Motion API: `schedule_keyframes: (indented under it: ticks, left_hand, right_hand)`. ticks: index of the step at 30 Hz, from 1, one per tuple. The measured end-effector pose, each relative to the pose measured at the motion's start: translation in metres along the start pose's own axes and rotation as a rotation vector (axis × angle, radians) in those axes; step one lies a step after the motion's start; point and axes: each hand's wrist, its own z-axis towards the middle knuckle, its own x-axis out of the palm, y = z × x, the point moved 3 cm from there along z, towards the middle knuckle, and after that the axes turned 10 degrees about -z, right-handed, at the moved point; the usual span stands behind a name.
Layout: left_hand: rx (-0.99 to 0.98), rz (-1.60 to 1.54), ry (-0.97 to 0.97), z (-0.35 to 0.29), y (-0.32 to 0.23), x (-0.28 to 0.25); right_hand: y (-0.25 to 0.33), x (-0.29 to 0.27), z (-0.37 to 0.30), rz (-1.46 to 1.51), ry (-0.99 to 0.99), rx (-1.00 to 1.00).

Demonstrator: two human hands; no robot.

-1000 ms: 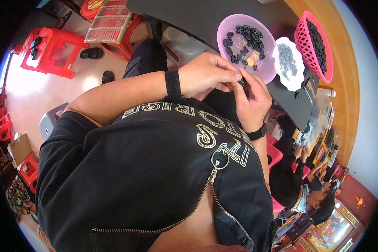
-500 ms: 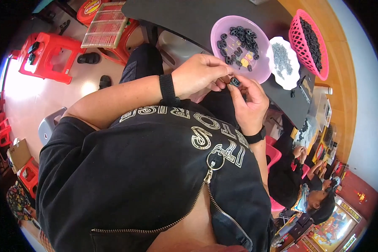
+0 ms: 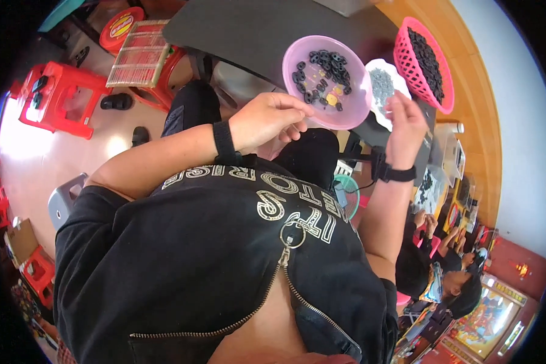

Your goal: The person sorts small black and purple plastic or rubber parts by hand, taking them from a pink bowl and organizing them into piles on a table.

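My left hand hovers at the near rim of a purple bowl, fingers curled with tips pinched together; whether they hold anything is hidden. The bowl holds several black ring-shaped parts and a few yellow pieces. My right hand is raised beside a white dish of small grey parts, fingers loosely apart, with nothing seen in it. Both wrists wear black bands. The bowls stand on a dark table.
A pink mesh basket of black parts stands behind the white dish. Red plastic stools and a slatted tray stand on the floor to the left. Another person sits at lower right. A grey stool is by my left side.
My two hands were together over my lap working a small black part. They have moved apart; the right hand rose toward the white dish and the left lifted toward the purple bowl.
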Motion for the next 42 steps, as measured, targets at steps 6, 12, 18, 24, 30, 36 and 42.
schedule_keyframes:
  ticks: [6,12,18,24,30,36,42]
  left_hand:
    - [-0.031,0.063,0.060,0.002,0.001,0.007]
    - [-0.055,0.063,0.074,0.006,0.006,0.006]
    - [-0.092,0.071,0.093,0.006,0.008,0.005]
    - [-0.099,0.084,0.077,0.006,0.008,0.000]
    - [-0.096,0.067,0.076,0.008,0.008,-0.003]
    - [-0.001,0.035,0.143,0.011,0.010,-0.004]
    - [-0.010,0.019,0.123,0.011,0.009,0.003]
  right_hand:
    - [0.002,0.043,-0.020,-0.339,0.243,-0.149]
    - [0.016,0.069,-0.017,-0.705,0.435,-0.330]
    - [0.020,0.094,-0.012,-0.859,0.430,-0.510]
    - [0.010,0.100,-0.011,-0.935,0.457,-0.474]
    - [0.013,0.082,-0.014,-0.726,0.360,-0.344]
    - [0.033,0.060,-0.056,-0.335,0.393,-0.202]
    - [0.024,0.068,-0.087,-0.232,0.432,-0.047]
